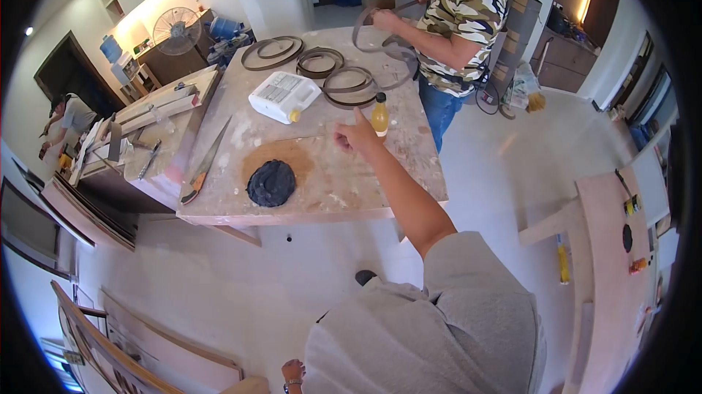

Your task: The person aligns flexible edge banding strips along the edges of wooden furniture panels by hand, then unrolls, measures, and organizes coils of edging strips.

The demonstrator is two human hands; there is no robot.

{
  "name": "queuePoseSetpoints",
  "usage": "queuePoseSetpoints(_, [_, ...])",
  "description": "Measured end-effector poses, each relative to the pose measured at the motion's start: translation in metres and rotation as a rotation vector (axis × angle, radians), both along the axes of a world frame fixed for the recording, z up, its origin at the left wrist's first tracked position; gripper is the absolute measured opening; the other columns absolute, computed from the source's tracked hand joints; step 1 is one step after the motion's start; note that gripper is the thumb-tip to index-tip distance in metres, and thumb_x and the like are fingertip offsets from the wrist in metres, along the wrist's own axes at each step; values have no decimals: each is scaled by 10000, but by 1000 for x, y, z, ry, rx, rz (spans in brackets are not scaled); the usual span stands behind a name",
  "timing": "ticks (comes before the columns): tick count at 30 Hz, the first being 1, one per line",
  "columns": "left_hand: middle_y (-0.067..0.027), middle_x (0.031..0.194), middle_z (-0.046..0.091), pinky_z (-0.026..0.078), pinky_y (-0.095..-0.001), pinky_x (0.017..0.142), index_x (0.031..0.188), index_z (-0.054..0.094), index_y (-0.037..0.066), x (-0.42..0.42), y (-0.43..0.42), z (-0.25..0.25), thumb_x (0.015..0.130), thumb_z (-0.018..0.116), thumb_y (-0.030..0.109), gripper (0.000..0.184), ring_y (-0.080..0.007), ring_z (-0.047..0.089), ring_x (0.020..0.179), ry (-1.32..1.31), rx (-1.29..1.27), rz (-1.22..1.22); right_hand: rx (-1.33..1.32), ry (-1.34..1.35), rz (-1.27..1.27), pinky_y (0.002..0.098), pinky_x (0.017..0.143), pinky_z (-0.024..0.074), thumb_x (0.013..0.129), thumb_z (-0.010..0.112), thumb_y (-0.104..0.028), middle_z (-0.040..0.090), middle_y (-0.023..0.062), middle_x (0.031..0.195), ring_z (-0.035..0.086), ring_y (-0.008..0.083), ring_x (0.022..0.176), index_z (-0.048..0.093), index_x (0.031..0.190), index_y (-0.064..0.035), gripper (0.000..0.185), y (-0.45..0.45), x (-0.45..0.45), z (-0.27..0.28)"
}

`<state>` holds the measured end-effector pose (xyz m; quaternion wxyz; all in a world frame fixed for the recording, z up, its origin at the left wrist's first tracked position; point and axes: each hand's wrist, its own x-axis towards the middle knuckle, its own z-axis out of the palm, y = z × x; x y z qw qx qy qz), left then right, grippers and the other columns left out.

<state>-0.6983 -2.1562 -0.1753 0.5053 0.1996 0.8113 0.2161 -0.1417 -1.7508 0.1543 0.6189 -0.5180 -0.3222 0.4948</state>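
Observation:
My right hand [356, 136] reaches over the wooden worktable [329, 200], just left of a bottle of yellow liquid with a black cap [379, 116]. Its thumb sticks up, its other fingers bend loosely, and nothing shows in it. My left hand [293, 370], with a watch at the wrist, hangs low by my side, fingers curled in and no object visible. A white jug with a yellow cap [284, 95] lies on its side on the table. Nearer me sits a dark, round, crumpled bundle [271, 182]. Coiled strips of edge banding [320, 63] lie toward the far side.
A hand saw [208, 163] lies along the table's left edge. Across the table, a person in a camouflage shirt [464, 32] handles a strip. Another person [71, 117] bends at far left beside boards [157, 110]. A pinkish bench [610, 248] stands at right.

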Motion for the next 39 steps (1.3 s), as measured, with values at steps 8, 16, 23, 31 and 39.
queuePoseSetpoints(8, [-113,680,621,457,-338,414,821,628,14,9,1,6,850,523,141,167,-234,590,512,89,30,-297,-34,24,84,288,503,468,841,612,-73,584,83,719,545,143,552,-54,1456,-81,907,-17,-2,-52])
queuePoseSetpoints(16, [-127,708,640,477,-366,471,795,639,35,-6,-1,-33,840,510,182,200,-268,604,548,460,226,-869,-70,108,82,287,426,399,843,581,-32,585,109,684,527,145,511,-110,1453,-123,926,-33,-13,-69])
queuePoseSetpoints(23, [-139,732,657,495,-389,521,772,649,53,-15,-1,-49,831,499,218,230,-298,616,579,544,439,-999,-100,69,109,290,493,465,837,615,-61,597,90,742,567,152,568,-3,1458,-67,876,-29,-18,-58])
queuePoseSetpoints(31, [-141,711,632,469,-436,579,658,616,53,-18,-9,-69,804,487,259,283,-351,603,648,626,437,-1036,-119,39,77,292,518,479,840,629,-101,611,88,763,577,154,575,14,1454,-40,871,-31,-24,-48])
queuePoseSetpoints(39, [-142,685,621,459,-438,558,632,607,58,-22,-11,-68,797,497,265,286,-350,598,624,555,307,-917,-103,42,58,293,514,467,850,614,-101,605,95,758,575,153,577,101,1367,-44,730,-33,-27,-46])
